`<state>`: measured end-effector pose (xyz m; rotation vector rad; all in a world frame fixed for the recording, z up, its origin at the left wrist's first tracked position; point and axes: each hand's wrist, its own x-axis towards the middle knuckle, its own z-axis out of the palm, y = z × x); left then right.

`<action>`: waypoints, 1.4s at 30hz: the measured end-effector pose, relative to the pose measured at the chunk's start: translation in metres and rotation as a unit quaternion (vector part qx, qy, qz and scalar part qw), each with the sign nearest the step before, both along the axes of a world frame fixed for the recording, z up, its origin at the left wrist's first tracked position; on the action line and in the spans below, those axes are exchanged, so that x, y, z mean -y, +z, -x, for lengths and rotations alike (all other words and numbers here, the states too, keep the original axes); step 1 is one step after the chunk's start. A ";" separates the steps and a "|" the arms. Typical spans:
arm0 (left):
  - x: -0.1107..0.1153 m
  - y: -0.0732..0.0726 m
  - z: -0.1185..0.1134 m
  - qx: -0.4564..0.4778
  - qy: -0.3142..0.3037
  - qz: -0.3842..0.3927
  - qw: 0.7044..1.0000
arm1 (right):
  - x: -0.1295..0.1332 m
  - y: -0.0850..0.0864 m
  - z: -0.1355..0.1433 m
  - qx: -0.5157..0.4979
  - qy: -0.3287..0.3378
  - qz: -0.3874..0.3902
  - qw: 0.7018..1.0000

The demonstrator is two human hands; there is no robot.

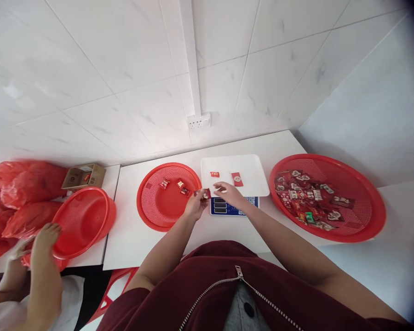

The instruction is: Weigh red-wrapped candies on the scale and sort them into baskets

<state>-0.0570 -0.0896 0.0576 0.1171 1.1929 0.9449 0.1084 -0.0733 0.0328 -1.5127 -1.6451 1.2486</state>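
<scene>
Between the middle basket and the scale, my left hand point(195, 205) is closed on a small dark red wrapped packet point(203, 194). My right hand point(229, 193) is just right of it, over the near edge of the white scale tray point(255, 168), fingers apart and holding nothing. On the tray lie a small red packet point(214, 174) and a larger red one point(237, 179). Below the tray shows the scale's blue panel point(232, 206). The red middle basket point(152, 174) holds several wrapped pieces point(180, 184). Many wrapped packets point(305, 195) fill the left part of the large right basket point(365, 216).
At the left, another person's hands point(48, 234) are by a red basket point(81, 225). Red plastic bags point(34, 184) and a cardboard box point(84, 177) stand behind them. A socket point(199, 122) is on the tiled wall behind the table.
</scene>
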 end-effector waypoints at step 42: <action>0.017 -0.041 0.096 -0.716 -0.543 -0.152 0.411 | -0.003 0.007 0.018 0.005 0.002 -0.116 0.993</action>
